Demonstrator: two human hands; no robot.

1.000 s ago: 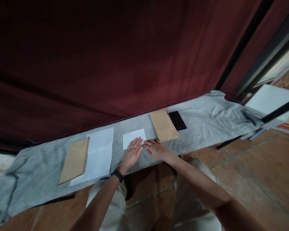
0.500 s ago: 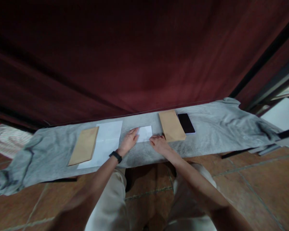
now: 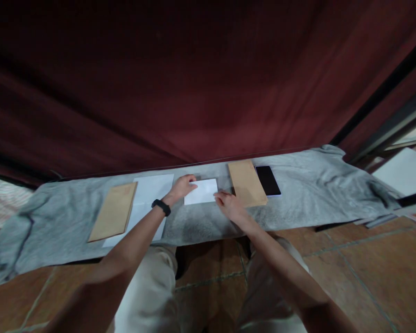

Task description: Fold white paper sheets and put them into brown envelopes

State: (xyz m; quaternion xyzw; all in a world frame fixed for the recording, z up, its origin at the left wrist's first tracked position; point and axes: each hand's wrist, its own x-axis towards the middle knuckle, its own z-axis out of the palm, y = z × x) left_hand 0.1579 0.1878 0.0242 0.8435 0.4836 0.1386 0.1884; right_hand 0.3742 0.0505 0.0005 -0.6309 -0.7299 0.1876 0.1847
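A small white folded paper (image 3: 201, 192) lies between my hands on a grey cloth. My left hand (image 3: 183, 188), with a black band on its wrist, grips the paper's upper left corner between thumb and fingers. At the right edge, the fingers of my right hand (image 3: 228, 204) are pinched on the paper. Just right of that hand is a stack of brown envelopes (image 3: 247, 182). Larger white sheets (image 3: 152, 196) lie to the left, partly under another brown envelope pile (image 3: 113, 210) and partly hidden by my left forearm.
The grey cloth (image 3: 308, 194) covers a long, narrow bench. A dark-screened phone (image 3: 268, 180) lies beside the right envelopes. Behind the bench hangs a dark red curtain (image 3: 208, 115). A white panel (image 3: 404, 171) stands at far right, and brown tiles (image 3: 374, 259) cover the floor.
My left hand has gone from lying flat on the folded paper to gripping its upper left corner. More of the paper's face shows. My right hand stays at its right edge.
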